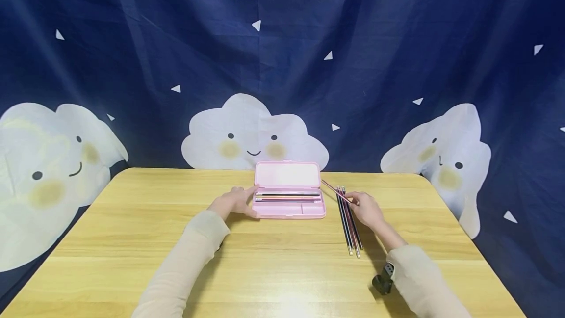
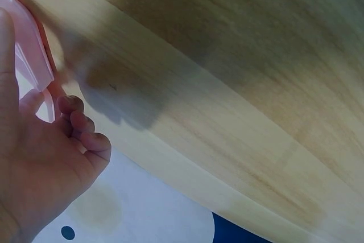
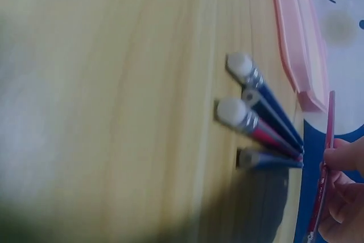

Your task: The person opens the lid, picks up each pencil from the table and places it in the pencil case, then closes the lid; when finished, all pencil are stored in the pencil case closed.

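A pink pencil case [image 1: 289, 210] lies with its lid up at the far side of the table, several pencils [image 1: 287, 194] inside its long compartment. My left hand [image 1: 238, 201] holds the case's left end, thumb at the near corner and index finger farther back; in the left wrist view the other fingers of this hand [image 2: 51, 157] are curled. To the right of the case, my right hand [image 1: 365, 209] pinches a dark red pencil [image 3: 327, 180], raised and slanting toward the case. Beneath it, several loose pencils [image 1: 348, 225] lie side by side, white eraser ends toward me.
The wooden table [image 1: 282, 269] reaches back to a dark blue curtain [image 1: 291, 72] printed with clouds. A small black device [image 1: 383, 279] is worn at the right wrist. A narrow front compartment of the case has a divider.
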Tool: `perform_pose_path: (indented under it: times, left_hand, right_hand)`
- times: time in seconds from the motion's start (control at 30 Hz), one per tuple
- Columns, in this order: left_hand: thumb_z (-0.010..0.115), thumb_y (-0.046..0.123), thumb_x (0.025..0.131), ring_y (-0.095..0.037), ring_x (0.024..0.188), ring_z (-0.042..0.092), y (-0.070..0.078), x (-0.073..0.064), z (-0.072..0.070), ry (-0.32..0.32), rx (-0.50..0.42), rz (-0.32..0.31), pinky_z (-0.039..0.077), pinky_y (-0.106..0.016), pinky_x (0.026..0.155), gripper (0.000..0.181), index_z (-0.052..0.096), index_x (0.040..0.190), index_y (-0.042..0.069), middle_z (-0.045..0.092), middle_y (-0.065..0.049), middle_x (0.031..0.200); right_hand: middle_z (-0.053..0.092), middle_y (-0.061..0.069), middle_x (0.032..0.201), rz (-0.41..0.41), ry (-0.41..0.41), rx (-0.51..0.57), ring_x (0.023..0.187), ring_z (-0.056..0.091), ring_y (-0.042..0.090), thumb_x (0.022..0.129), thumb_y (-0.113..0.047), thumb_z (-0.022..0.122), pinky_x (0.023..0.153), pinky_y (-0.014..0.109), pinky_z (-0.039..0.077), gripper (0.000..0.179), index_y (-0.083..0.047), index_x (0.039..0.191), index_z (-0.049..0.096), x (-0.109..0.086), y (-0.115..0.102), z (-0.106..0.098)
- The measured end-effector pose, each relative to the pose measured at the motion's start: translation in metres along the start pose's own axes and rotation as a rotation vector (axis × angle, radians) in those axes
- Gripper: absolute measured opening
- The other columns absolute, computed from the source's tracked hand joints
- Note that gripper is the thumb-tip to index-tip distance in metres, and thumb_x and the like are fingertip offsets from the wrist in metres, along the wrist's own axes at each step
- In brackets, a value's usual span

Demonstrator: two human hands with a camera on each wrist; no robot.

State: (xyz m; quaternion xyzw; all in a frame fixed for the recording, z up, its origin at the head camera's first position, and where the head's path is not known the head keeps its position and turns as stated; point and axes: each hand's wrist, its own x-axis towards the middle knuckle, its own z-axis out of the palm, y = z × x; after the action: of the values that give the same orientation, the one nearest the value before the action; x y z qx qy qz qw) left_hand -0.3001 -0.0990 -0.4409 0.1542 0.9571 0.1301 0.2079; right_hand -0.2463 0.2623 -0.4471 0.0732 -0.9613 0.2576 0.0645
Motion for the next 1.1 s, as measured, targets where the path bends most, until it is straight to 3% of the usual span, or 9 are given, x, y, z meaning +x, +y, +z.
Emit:
perform_pose_path:
  times: [0.2, 0.4, 0.67, 0.9, 1.1]
  left_hand:
    - [0.073, 0.052, 0.068, -0.039, 0.126, 0.031, 0.001, 0.001, 0.0, 0.007, 0.001, 0.012, 0.036, -0.058, 0.095, 0.1, 0.02, 0.146, 0.021, 0.032, -0.029, 0.138]
    - [0.074, 0.051, 0.067, -0.039, 0.127, 0.03, 0.002, 0.0, -0.001, 0.016, 0.001, 0.017, 0.036, -0.058, 0.095, 0.1, 0.021, 0.146, 0.02, 0.032, -0.029, 0.138]
    - [0.074, 0.051, 0.067, -0.039, 0.126, 0.031, 0.002, -0.001, -0.003, 0.019, -0.002, 0.018, 0.036, -0.058, 0.094, 0.1, 0.021, 0.146, 0.02, 0.033, -0.029, 0.137]
    - [0.074, 0.05, 0.068, -0.041, 0.127, 0.029, 0.003, -0.003, -0.003, 0.017, -0.008, 0.003, 0.034, -0.06, 0.095, 0.098, 0.022, 0.146, 0.021, 0.031, -0.03, 0.139]
    - [0.074, 0.051, 0.068, -0.043, 0.128, 0.028, 0.002, -0.006, -0.002, 0.011, -0.016, 0.004, 0.032, -0.063, 0.095, 0.099, 0.021, 0.146, 0.022, 0.03, -0.03, 0.139]
  right_hand:
    - [0.064, 0.013, 0.085, 0.003, 0.044, 0.026, 0.077, 0.057, 0.026, 0.081, 0.0, 0.06, 0.067, 0.04, 0.046, 0.018, -0.003, 0.096, 0.068, 0.009, -0.008, 0.009]
    - [0.066, 0.013, 0.087, -0.055, 0.068, 0.044, 0.081, 0.058, 0.027, 0.079, 0.003, 0.06, 0.073, 0.044, 0.047, 0.016, -0.003, 0.09, 0.069, 0.018, -0.018, 0.018]
    - [0.064, 0.012, 0.087, -0.082, 0.05, 0.053, 0.077, 0.056, 0.024, 0.079, 0.005, 0.058, 0.069, 0.039, 0.047, 0.017, -0.002, 0.09, 0.069, 0.024, -0.034, 0.029]
    - [0.063, 0.014, 0.093, -0.113, 0.024, 0.064, 0.089, 0.058, 0.03, 0.079, 0.006, 0.059, 0.081, 0.044, 0.046, 0.018, -0.001, 0.093, 0.069, 0.026, -0.047, 0.037]
    - [0.063, 0.011, 0.091, -0.118, 0.008, 0.061, 0.09, 0.058, 0.027, 0.081, 0.005, 0.059, 0.081, 0.042, 0.047, 0.019, -0.004, 0.093, 0.071, 0.028, -0.056, 0.047]
